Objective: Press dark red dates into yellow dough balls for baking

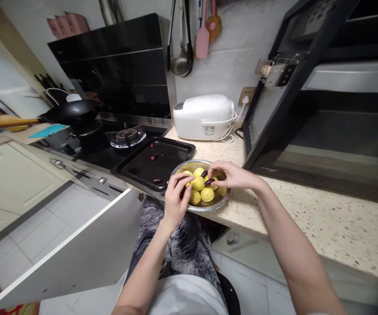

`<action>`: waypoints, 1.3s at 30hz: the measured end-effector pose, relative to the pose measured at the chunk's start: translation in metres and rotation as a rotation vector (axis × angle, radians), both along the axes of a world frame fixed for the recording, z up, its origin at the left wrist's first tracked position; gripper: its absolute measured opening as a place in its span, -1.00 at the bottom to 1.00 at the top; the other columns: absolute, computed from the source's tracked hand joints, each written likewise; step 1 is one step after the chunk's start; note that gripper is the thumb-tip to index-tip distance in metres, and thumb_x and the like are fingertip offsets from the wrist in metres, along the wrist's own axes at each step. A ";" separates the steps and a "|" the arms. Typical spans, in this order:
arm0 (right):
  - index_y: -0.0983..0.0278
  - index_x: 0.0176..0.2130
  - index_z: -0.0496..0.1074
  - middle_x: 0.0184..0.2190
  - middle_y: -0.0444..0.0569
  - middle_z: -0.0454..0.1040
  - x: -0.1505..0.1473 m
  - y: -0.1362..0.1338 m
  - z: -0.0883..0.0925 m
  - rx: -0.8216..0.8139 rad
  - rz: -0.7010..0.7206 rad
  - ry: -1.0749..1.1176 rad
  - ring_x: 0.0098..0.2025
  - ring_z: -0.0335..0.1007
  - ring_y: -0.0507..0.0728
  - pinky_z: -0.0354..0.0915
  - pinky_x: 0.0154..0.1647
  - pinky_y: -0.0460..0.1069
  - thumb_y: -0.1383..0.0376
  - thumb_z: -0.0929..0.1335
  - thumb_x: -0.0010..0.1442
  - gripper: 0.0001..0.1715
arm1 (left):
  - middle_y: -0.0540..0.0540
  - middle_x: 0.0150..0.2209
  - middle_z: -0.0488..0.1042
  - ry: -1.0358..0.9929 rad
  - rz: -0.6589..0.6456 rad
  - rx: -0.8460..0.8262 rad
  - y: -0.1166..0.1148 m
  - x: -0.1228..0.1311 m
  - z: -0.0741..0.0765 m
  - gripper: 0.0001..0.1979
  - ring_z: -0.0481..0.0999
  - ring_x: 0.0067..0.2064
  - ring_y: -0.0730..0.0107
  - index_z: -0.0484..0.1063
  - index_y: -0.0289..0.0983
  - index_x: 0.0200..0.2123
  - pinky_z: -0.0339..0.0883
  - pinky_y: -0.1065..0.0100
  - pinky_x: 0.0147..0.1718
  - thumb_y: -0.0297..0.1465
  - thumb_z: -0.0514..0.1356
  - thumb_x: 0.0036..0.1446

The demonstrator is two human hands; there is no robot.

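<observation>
A steel bowl (225, 202) at the counter's front edge holds several round yellow balls (198, 183), smooth like dough. Small dark, glossy oval pieces lie among them, one dark oval piece (204, 174) near the far rim. Over the right side of the bowl, my right hand (225, 174) pinches another dark oval piece (210, 182) between thumb and fingers. My left hand (177, 192) curls over the left rim, thumb and fingers bent around something dark that is mostly hidden. Touching the bowl's left is a black baking tray (139, 161) with a few dark red oval pieces (154, 156) on it.
Behind the bowl stands a white rice cooker (205, 117) with its cord plugged in. A gas burner (127, 135) and a wok (72, 111) are to the left. A dark-framed cabinet (307, 131) rises at right. An open cupboard door (86, 249) juts out below left.
</observation>
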State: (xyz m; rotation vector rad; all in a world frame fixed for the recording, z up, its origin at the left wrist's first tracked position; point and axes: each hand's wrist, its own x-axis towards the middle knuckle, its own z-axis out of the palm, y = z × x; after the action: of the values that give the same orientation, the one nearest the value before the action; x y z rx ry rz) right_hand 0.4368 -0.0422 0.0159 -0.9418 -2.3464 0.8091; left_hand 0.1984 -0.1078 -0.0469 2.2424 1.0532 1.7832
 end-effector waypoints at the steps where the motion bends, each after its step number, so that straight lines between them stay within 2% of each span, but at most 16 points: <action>1: 0.22 -0.30 0.51 -0.26 -0.05 0.58 0.001 0.001 0.000 0.006 0.012 -0.006 -0.18 0.45 0.17 0.35 -0.09 0.06 0.24 0.50 0.13 -0.86 | -0.16 0.00 0.51 0.000 -0.001 0.002 0.000 0.000 0.000 -0.77 0.52 0.06 0.26 0.51 -0.21 0.06 0.44 0.17 0.09 -0.46 0.13 0.43; 7: 0.22 -0.31 0.48 -0.29 -0.06 0.55 0.000 0.001 0.001 -0.043 0.064 -0.004 -0.22 0.44 0.16 0.36 -0.17 0.04 0.20 0.52 0.13 -0.80 | -0.17 0.00 0.51 0.008 0.003 -0.015 0.000 0.000 -0.001 -0.77 0.52 0.06 0.24 0.52 -0.20 0.06 0.44 0.15 0.09 -0.44 0.13 0.43; 11: 0.23 -0.32 0.48 -0.31 -0.07 0.55 -0.001 -0.001 0.001 -0.105 0.062 -0.006 -0.28 0.43 0.12 0.35 -0.23 0.02 0.17 0.53 0.13 -0.77 | -0.17 0.00 0.51 0.013 -0.002 -0.023 0.000 0.000 -0.002 -0.77 0.52 0.07 0.24 0.52 -0.20 0.06 0.44 0.15 0.10 -0.43 0.13 0.44; 15: 0.23 -0.30 0.51 -0.29 -0.06 0.57 -0.001 0.000 0.001 -0.094 0.046 0.014 -0.27 0.41 0.13 0.34 -0.22 0.03 0.13 0.54 0.11 -0.73 | -0.18 0.00 0.51 0.024 0.005 -0.027 0.000 0.000 -0.002 -0.77 0.53 0.07 0.23 0.52 -0.19 0.07 0.45 0.14 0.10 -0.41 0.12 0.44; 18: 0.22 -0.28 0.53 -0.29 -0.06 0.57 -0.003 -0.001 0.002 -0.048 0.015 0.042 -0.25 0.41 0.14 0.33 -0.17 0.04 0.11 0.52 0.15 -0.74 | -0.18 0.01 0.51 0.029 -0.002 -0.036 0.000 0.000 -0.001 -0.76 0.53 0.07 0.23 0.52 -0.19 0.07 0.45 0.16 0.10 -0.41 0.12 0.44; 23: 0.21 -0.24 0.51 -0.23 -0.04 0.57 -0.020 -0.009 0.000 0.140 -0.074 0.177 -0.18 0.44 0.15 0.36 -0.08 0.07 0.21 0.44 0.26 -0.88 | -0.18 0.03 0.50 0.046 -0.031 -0.066 -0.001 -0.001 0.001 -0.72 0.52 0.08 0.24 0.49 -0.18 0.11 0.42 0.18 0.12 -0.45 0.09 0.45; 26: 0.19 -0.17 0.50 -0.17 -0.03 0.57 -0.033 -0.016 -0.004 0.171 -0.057 0.243 -0.15 0.46 0.15 0.38 -0.07 0.07 0.23 0.41 0.30 -0.90 | -0.18 0.03 0.51 0.068 -0.032 -0.069 -0.002 -0.001 0.002 -0.70 0.53 0.08 0.23 0.49 -0.16 0.13 0.43 0.17 0.12 -0.44 0.05 0.46; 34: 0.19 -0.16 0.45 -0.19 -0.06 0.56 -0.048 -0.022 -0.014 0.103 -0.047 0.279 -0.17 0.47 0.15 0.40 -0.12 0.06 0.15 0.51 0.21 -0.74 | -0.18 0.04 0.52 0.126 -0.045 -0.089 -0.001 -0.002 0.005 -0.66 0.53 0.10 0.23 0.45 -0.15 0.20 0.44 0.17 0.13 -0.44 0.05 0.46; 39: 0.20 -0.15 0.47 -0.21 -0.05 0.56 -0.049 -0.021 -0.015 0.044 -0.065 0.323 -0.21 0.46 0.13 0.40 -0.17 0.05 0.17 0.49 0.21 -0.75 | -0.20 0.11 0.54 0.159 -0.058 -0.103 0.000 -0.002 0.005 -0.60 0.55 0.13 0.20 0.34 -0.15 0.30 0.45 0.15 0.14 -0.43 0.06 0.45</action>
State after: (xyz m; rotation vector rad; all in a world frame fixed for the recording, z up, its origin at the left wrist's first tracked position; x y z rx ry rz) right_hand 0.3875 -0.0627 0.0008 -0.7980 -2.0371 0.8140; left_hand 0.1964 -0.1075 -0.0414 2.3578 1.0681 1.5127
